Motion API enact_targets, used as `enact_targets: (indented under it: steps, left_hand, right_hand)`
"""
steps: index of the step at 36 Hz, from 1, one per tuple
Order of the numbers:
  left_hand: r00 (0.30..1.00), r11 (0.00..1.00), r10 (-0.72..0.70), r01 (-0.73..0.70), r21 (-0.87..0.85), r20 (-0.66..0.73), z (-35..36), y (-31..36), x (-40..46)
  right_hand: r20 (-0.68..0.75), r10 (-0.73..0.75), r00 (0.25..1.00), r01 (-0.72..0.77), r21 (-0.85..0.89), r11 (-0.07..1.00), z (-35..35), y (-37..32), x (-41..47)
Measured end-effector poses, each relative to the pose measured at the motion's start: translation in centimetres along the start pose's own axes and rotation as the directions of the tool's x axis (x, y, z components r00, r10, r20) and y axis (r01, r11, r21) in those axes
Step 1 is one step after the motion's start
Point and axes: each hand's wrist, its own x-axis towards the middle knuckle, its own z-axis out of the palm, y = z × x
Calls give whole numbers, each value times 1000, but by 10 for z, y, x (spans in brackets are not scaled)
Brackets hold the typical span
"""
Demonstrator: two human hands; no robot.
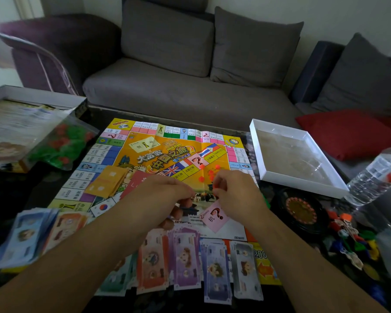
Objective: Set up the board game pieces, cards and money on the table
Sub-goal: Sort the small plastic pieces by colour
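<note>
The paper game board (142, 152) lies flat across the dark table. Both hands meet above its middle. My right hand (235, 193) pinches a small red piece (216, 185) at its fingertips. My left hand (165, 190) is curled with fingertips close to the right hand; whatever it holds is hidden. Several loose red pieces (209, 172) lie on the board just beyond my fingers. Yellow cards (108, 180) and red cards (136, 180) sit left of my hands, and a pink question-mark card (213, 216) lies under my right wrist. Money stacks (186, 256) line the near edge.
More money (25, 236) is piled at the near left. A bag of green and red houses (61, 145) leans on the game box (32, 96). On the right stand a white tray (269, 175), a black spinner (300, 211), coloured pawns (352, 240) and a water bottle (375, 175). A sofa runs behind.
</note>
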Motion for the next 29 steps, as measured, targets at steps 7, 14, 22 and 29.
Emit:
enact_targets:
  steps: [7, 14, 22, 29]
  left_hand:
    - [1000, 1000, -10, 10, 11, -14, -1, -1, 0]
    - [999, 998, -13, 10, -61, -44, -2, 2, 2]
    - [983, 986, 153, -145, -85, 101, -3, 1, -4]
    - [983, 980, 135, -114, -161, 123, -8, 6, -12]
  right_hand:
    - [33, 5, 999, -5, -13, 1000, 9, -3, 1]
    - [-13, -82, 997, 83, 247, 965, -17, -26, -15]
    - [-133, -412, 902, 431, 195, 881, -36, -58, -49]
    - [-234, -340, 911, 401, 303, 864, -36, -58, -54]
